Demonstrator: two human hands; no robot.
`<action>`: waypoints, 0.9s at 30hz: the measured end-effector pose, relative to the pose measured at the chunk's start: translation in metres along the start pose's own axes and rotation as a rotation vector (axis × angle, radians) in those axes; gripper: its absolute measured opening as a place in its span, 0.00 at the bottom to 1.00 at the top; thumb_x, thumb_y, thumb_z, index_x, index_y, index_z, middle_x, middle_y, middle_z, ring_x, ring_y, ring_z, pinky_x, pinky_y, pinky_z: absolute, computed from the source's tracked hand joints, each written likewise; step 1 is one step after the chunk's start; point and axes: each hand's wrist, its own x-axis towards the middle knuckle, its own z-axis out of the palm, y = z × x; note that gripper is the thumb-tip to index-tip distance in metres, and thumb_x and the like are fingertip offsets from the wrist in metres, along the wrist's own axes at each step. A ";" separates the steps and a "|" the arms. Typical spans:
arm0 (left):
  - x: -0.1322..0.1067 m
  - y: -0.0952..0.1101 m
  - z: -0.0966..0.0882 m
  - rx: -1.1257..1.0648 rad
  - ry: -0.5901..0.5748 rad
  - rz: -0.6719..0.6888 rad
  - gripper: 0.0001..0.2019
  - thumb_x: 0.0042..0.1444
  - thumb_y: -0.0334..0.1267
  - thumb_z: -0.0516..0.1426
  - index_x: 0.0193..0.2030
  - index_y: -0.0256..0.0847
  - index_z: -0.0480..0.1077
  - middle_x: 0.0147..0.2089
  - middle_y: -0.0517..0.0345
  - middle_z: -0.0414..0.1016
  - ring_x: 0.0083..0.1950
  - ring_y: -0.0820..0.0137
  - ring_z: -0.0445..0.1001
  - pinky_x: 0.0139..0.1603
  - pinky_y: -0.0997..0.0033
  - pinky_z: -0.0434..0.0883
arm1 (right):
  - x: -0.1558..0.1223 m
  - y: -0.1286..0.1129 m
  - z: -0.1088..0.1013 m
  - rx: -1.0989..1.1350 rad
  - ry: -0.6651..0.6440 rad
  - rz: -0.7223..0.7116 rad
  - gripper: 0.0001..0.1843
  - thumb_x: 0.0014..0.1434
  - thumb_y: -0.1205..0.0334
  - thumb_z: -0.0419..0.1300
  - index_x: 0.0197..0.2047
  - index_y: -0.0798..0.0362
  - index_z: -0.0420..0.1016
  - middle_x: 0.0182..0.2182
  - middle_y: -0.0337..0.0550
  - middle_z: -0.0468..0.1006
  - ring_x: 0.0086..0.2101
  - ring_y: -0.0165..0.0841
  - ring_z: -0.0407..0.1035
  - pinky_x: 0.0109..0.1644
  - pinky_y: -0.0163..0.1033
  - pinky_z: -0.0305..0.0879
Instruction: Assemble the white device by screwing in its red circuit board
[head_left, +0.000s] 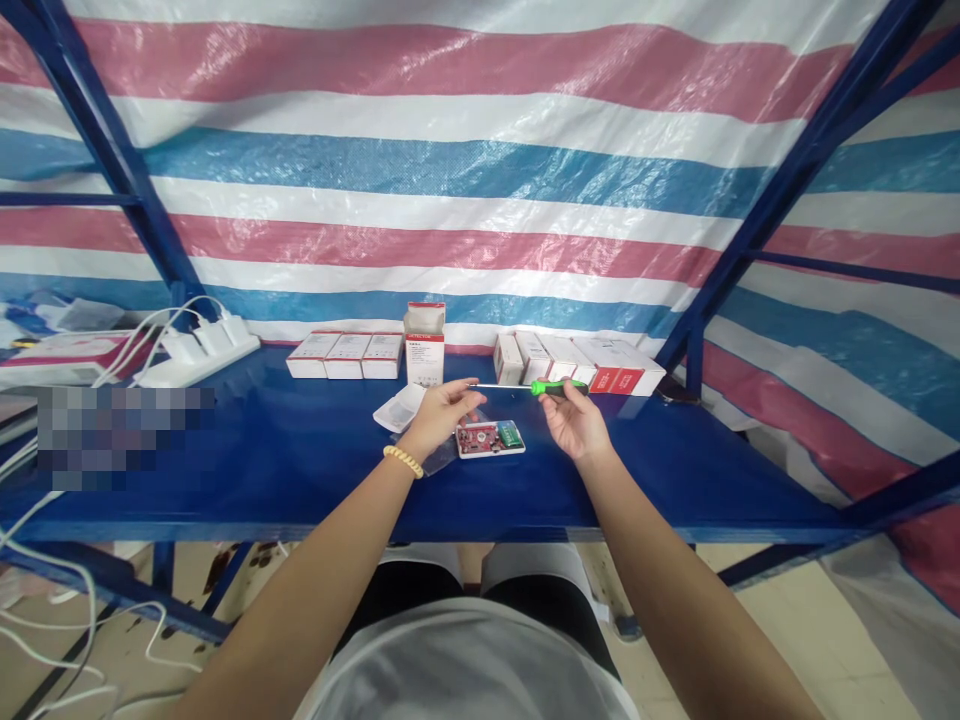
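Note:
A screwdriver (551, 388) with a green and black handle lies level above the table. My right hand (576, 425) is closed around its handle, the shaft pointing left. At the tip of the shaft, the thumb and fingers of my left hand (439, 412) are drawn together; whatever they pinch is too small to make out. Below and between both hands sits an opened white device (491, 440), showing a red circuit board and a green part at its right end. A white cover (399, 408) lies behind my left hand, and a clear plastic bag (441, 458) is partly hidden by it.
An upright box with its top flap raised (425, 355) stands behind my left hand. White boxes (345, 356) line the back left, and more boxes (544, 358) the back right. A power strip (199, 355) with cables is at left on the blue table (675, 480); blue posts frame it.

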 end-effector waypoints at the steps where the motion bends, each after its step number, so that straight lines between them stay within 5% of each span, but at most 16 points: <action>1: 0.000 0.000 0.000 -0.013 0.022 0.001 0.26 0.47 0.44 0.66 0.52 0.35 0.73 0.37 0.52 0.80 0.27 0.75 0.71 0.28 0.74 0.66 | 0.000 0.000 0.000 0.003 0.002 -0.002 0.08 0.53 0.67 0.68 0.33 0.54 0.72 0.32 0.46 0.83 0.28 0.31 0.79 0.31 0.27 0.78; 9: 0.001 0.002 -0.002 -0.036 0.212 0.075 0.14 0.44 0.39 0.63 0.38 0.38 0.72 0.23 0.65 0.71 0.23 0.75 0.69 0.26 0.73 0.67 | 0.001 -0.001 -0.002 -0.010 0.023 -0.025 0.10 0.52 0.67 0.68 0.34 0.53 0.69 0.30 0.45 0.83 0.23 0.30 0.77 0.25 0.27 0.76; 27: 0.002 -0.004 -0.005 0.120 0.131 0.070 0.09 0.48 0.41 0.62 0.34 0.37 0.76 0.25 0.59 0.75 0.26 0.71 0.72 0.31 0.69 0.70 | 0.001 0.000 -0.001 -0.106 0.003 -0.062 0.13 0.49 0.65 0.69 0.33 0.52 0.68 0.28 0.40 0.82 0.21 0.27 0.75 0.23 0.27 0.72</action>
